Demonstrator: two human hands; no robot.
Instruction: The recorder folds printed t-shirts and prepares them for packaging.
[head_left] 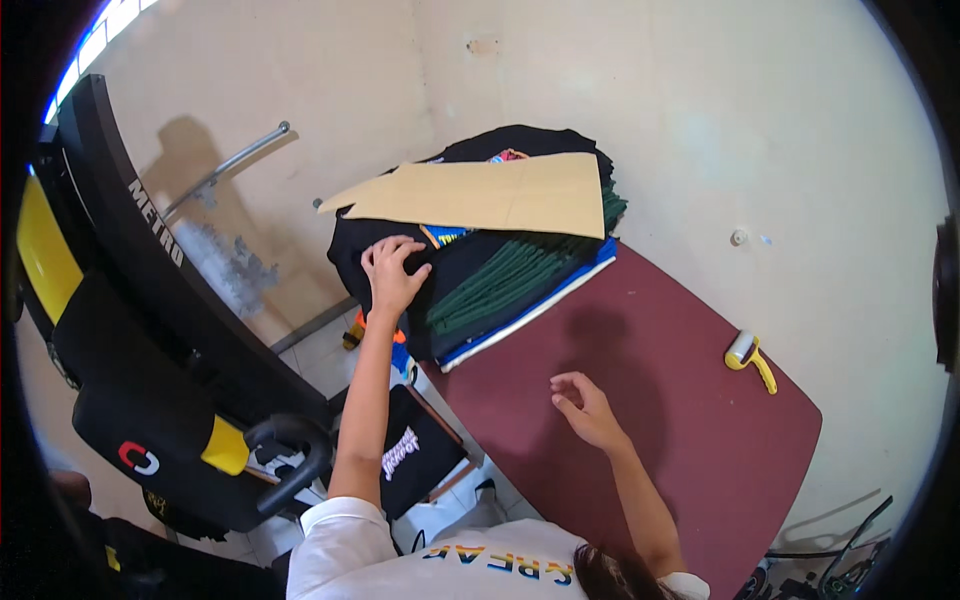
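Observation:
A stack of folded clothes, with a black garment [355, 240] on top and dark green fabric folds [505, 280] along the near side, lies at the far left of the maroon table [700, 420]. Across it rests a flat tan sheet [480, 190], like cardboard, narrowing to a cut point at its left end. My left hand [393, 275] is over the stack's left part, thumb and fingers apart; whether it touches the cloth I cannot tell. Above the bare table, my right hand [588, 408] is loosely curled, with a gap between thumb and fingers and nothing in it.
A lint roller [748, 358] with a yellow handle lies toward the table's right edge. At left stands a black and yellow exercise machine [150, 400]. A chair with a black cloth [415, 450] on it is beside the table. Walls bound the far and right sides.

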